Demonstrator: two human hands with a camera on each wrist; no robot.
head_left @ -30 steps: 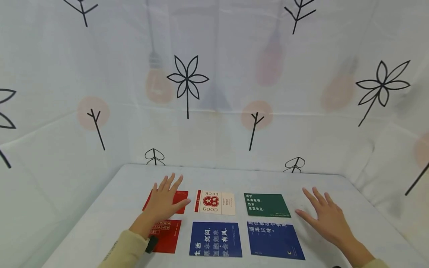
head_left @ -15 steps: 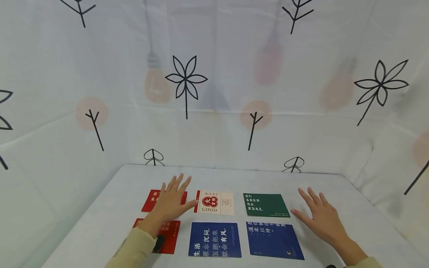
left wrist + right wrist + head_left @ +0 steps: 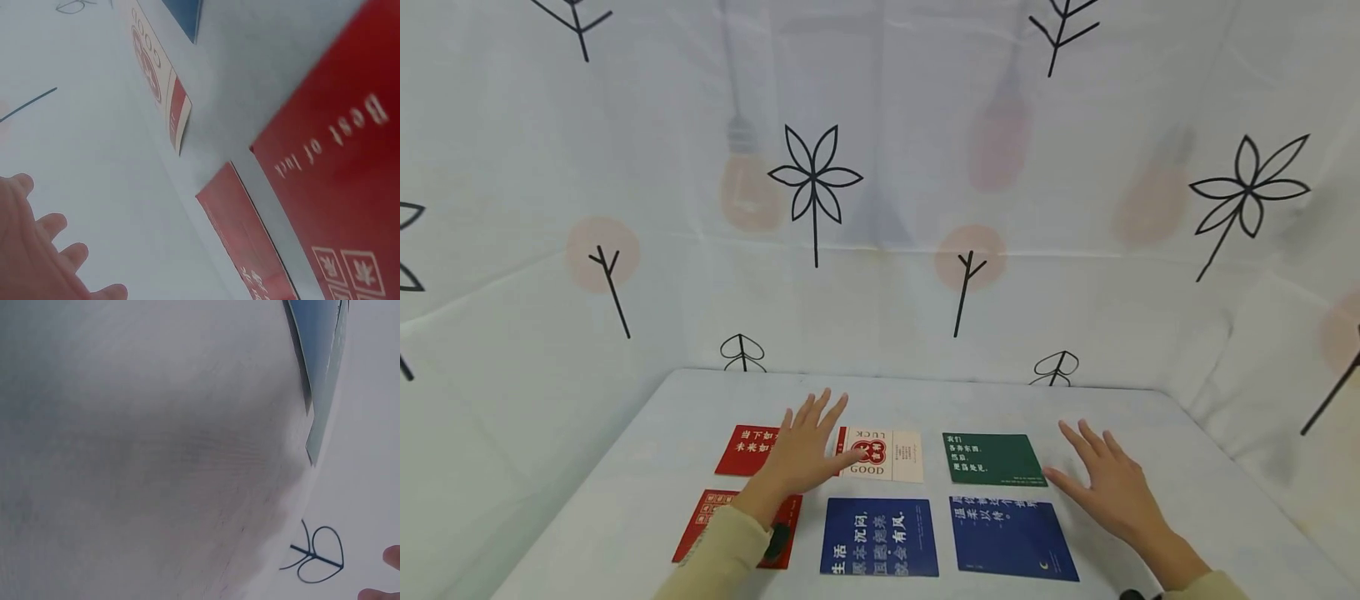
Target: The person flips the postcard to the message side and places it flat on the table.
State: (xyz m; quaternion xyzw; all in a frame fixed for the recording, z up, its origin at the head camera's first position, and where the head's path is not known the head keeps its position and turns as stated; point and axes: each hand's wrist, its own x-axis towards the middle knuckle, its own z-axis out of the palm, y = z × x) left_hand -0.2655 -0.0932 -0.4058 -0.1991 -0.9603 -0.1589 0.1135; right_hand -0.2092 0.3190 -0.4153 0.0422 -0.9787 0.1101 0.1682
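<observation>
Six flat cards would exceed a simple count, so several printed cards lie in two rows. My left hand (image 3: 801, 454), fingers spread and holding nothing, overlaps the far red card (image 3: 745, 450) and the left part of the cream card (image 3: 898, 458) in the head view. Its forearm hides part of the near red card (image 3: 703, 510), whose "Best of luck" print shows in the left wrist view. My right hand (image 3: 1108, 483), also spread and holding nothing, is just right of the green card (image 3: 996, 458). Two blue cards (image 3: 880, 537) lie in the near row.
The cards rest on a white table (image 3: 640, 467). A white cloth (image 3: 880, 317) printed with black plants and pale bulbs hangs behind and along both sides. A dark wristband (image 3: 778, 540) shows at my left sleeve.
My left hand has moved right, from over the far red card toward the cream card, uncovering more red print. My right hand has drifted slightly left. The cards lie as before.
</observation>
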